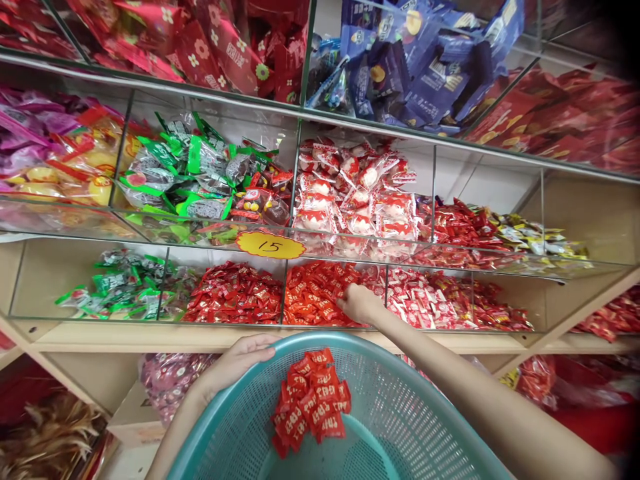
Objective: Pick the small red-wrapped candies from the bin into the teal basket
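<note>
A teal perforated basket (410,380) tilts toward the shelf, with a pile of red-orange wrapped candies (313,403) inside. My left hand (247,357) grips the basket's rim at its upper left. Above the basket's far rim, my right hand (361,305) is closed at the front right of the bin of orange-red candies (317,287); whatever its fingers hold is hidden. Darker red candies (235,293) fill the bin to the left, and pink-and-white candies (423,297) lie in the one to the right.
Clear dividers and front panels edge the shelf bins. A yellow price tag (270,245) marked 15 hangs above the lower row. Higher bins hold green-wrapped snacks (200,167), red-and-white sweets (357,193) and blue packets (425,67). A cardboard box (135,417) stands below left.
</note>
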Demonstrator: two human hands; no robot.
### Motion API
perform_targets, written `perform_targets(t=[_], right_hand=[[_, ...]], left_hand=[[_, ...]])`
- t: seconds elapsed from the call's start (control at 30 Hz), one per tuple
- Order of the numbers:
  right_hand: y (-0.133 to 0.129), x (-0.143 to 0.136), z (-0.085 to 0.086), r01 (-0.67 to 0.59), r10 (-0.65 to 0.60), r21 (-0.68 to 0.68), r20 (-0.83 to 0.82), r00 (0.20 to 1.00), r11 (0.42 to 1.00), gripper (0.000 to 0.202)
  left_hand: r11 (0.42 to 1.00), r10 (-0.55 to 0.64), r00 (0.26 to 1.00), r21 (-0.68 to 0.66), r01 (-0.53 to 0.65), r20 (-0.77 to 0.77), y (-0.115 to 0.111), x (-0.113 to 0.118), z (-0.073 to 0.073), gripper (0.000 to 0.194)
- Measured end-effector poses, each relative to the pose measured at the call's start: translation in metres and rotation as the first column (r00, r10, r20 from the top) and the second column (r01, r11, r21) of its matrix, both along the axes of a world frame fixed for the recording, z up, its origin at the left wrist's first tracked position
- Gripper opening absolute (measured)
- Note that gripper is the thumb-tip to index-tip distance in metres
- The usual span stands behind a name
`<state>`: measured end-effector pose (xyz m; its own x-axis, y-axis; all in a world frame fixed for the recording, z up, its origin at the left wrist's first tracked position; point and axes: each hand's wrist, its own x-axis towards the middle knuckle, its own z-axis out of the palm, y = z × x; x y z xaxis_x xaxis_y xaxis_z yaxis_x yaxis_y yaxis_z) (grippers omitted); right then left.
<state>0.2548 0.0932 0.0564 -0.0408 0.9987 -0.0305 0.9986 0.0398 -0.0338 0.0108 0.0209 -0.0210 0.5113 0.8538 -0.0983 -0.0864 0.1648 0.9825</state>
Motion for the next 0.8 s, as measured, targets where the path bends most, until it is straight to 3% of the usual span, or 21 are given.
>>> perform_targets(t=[0.33, 0.5, 0.57, 0.67, 0.73, 0.8], right_hand=[[0.004, -0.008, -0.002, -0.026, 0.025, -0.014, -0.038, 0.999, 1.0, 0.033], [0.003, 0.0, -0.001, -0.143, 0.146, 0.031, -0.189, 0.971, 0.989, 0.018], [-0.007, 0.003, 0.005, -0.242, 0.27, 0.128, -0.3, 0.915, 0.962, 0.02], [-0.032, 0.004, 0.016, -0.329, 0.428, 0.279, -0.476, 0.768, 0.902, 0.023], [-0.053, 0.002, 0.019, -0.343, 0.432, 0.264, -0.605, 0.668, 0.901, 0.022], [-0.074, -0.002, 0.012, -0.357, 0.331, 0.139, -0.759, 0.56, 0.924, 0.02]], left_hand=[[0.998, 0.016, 0.999, 0.054, -0.014, -0.037, 0.001, 0.001, 0.0, 0.032], [0.998, 0.005, 1.0, 0.061, -0.003, -0.026, 0.001, 0.001, -0.002, 0.034], [0.998, -0.001, 1.0, 0.059, 0.002, -0.022, 0.0, 0.001, -0.002, 0.033], [0.998, 0.011, 1.0, 0.062, -0.009, -0.024, 0.0, 0.001, -0.003, 0.032], [0.998, 0.023, 0.999, 0.064, -0.021, -0.034, 0.001, 0.002, -0.004, 0.033], [0.998, 0.022, 0.999, 0.054, -0.02, -0.035, 0.0, 0.003, -0.004, 0.033]])
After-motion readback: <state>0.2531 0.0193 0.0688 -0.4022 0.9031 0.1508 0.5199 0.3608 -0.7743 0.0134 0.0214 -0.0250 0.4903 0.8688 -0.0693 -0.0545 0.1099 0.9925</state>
